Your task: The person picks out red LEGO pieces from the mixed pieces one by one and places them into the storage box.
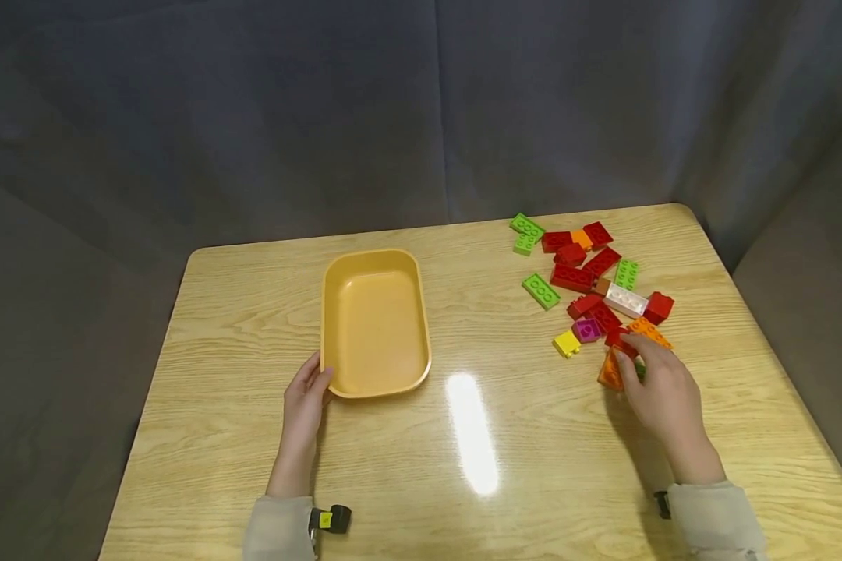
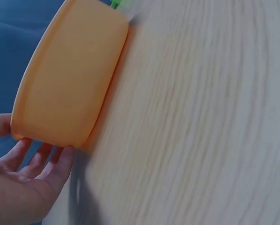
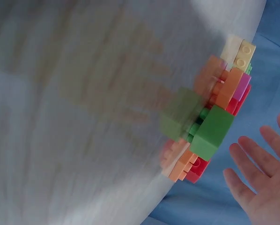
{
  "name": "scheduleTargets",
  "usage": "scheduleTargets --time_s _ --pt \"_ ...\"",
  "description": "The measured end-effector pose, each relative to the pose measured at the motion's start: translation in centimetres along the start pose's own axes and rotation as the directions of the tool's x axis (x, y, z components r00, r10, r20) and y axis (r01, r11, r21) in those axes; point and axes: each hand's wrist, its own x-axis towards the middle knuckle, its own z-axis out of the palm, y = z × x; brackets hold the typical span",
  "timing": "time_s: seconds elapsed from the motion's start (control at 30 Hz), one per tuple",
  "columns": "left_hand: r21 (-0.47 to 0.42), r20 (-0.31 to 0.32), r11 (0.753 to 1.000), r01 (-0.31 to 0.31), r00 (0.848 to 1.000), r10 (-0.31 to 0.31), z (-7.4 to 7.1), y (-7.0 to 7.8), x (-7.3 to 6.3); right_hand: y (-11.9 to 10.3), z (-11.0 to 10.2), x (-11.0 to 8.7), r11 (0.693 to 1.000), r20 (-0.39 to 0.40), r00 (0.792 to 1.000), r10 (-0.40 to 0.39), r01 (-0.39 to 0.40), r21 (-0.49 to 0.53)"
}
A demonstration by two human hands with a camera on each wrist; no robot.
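Observation:
At the near left corner of a yellow-orange plastic tray [image 1: 375, 327], my left hand [image 1: 307, 397] grips the rim, thumb over the edge and fingers against the outer wall. The left wrist view shows those fingers under the tray's rim [image 2: 65, 79]. My right hand [image 1: 663, 389] hovers at the near end of a pile of toy building blocks, over a red block [image 1: 614, 337] and an orange block [image 1: 610, 372]. In the right wrist view its fingers are spread and hold nothing, beside a green block [image 3: 214, 132]. In the head view the hand mostly hides that green block.
Several red blocks [image 1: 572, 277], a white block [image 1: 624, 299], a purple block [image 1: 587, 330] and a yellow block [image 1: 567, 344] lie loose on the right of the wooden table [image 1: 407, 467]. A green block [image 1: 541, 291] lies left of the pile. Dark cloth [image 1: 323, 117] hangs behind.

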Motion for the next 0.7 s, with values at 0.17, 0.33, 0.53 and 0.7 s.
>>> scheduleTargets --time_s 0.17,0.33,0.53,0.7 --pt "-0.050 -0.002 0.998 -0.023 1.000 0.023 1.4 -0.4 0.0 0.0 0.1 -0.2 1.000 0.006 1.000 0.009 -0.009 0.004" --pt "-0.042 0.009 0.998 -0.041 0.999 0.042 2.6 -0.7 0.4 -0.1 0.1 -0.4 1.000 -0.004 1.000 0.009 -0.009 0.005" --pt "-0.037 0.011 0.998 -0.046 0.999 0.046 4.0 -0.5 1.2 -0.3 0.2 -0.4 1.000 0.016 1.000 0.021 -0.021 0.006" --pt "-0.033 0.049 0.997 -0.066 0.996 0.068 5.0 -0.4 1.5 -0.3 0.2 -0.5 0.999 0.029 0.999 0.034 -0.034 -0.001"
